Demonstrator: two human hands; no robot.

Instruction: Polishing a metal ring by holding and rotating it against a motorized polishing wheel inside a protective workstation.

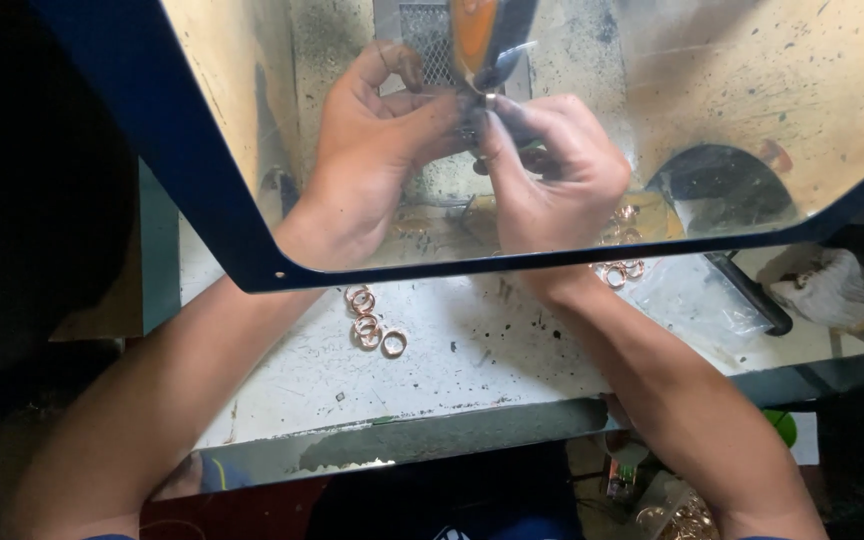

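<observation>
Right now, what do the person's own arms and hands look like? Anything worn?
Both forearms are bare, no gloves. The left hand and right hand carry dark grime on the fingertips. A sliver of blue sleeve shows at the bottom edge of the frame. No watch or wristband visible.

**Small metal-polishing workshop**

Grimy, dust-streaked enclosure behind a blue-framed clear shield (252,230). Orange spinning wheel (474,35) at top. Copper-coloured rings (372,322) scattered on a stained, speckled white surface (472,350). Soiled glove (832,290) lies at right.
</observation>
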